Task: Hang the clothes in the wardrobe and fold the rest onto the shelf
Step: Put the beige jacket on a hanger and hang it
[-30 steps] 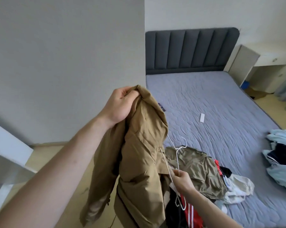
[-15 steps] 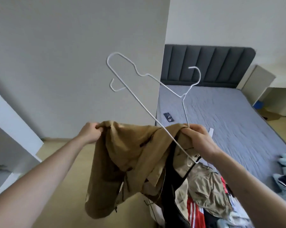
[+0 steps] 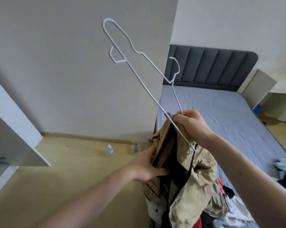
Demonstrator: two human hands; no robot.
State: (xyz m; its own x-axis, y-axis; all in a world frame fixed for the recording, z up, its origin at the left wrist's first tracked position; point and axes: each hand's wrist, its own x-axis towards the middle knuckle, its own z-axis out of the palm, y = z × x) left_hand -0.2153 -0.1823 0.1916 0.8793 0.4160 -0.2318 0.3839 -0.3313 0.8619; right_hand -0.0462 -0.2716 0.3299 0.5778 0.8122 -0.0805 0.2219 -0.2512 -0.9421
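Item 1: tan jacket (image 3: 193, 175). Held in the air off the left edge of the bed (image 3: 229, 116), above the pile of clothes (image 3: 224, 208) at the bed's near left corner. Dark lining shows at the open front. Not yet on a hanger.

Item 2: white wire hanger (image 3: 139, 76). Tilted steeply, one shoulder loop high against the wall (image 3: 73, 71), hook toward the headboard (image 3: 213, 66), lower end down against the jacket fabric.

Item 3: right hand (image 3: 193, 127). Fingers curled tight round the hanger wire and a bunch of the jacket's top edge together.

Item 4: left hand (image 3: 147, 167). Fingers reach into the jacket's opening with the thumb on the outside, pinching the front panel.

Item 5: wardrobe panel (image 3: 20, 134), white, at the left edge of the view; 1 plastic bottle (image 3: 110, 149) on the floor (image 3: 73, 186) by the wall.

Risks, as judged:
- The raised hanger end looks near the wall; a swing while feeding it in could strike it.
- The right hand carries 2 things at once; easing it to free the wire could drop the jacket onto the pile.
- The thin wire could catch the lining rather than enter the sleeve shoulder, leaving the jacket lopsided and likely to slide off.
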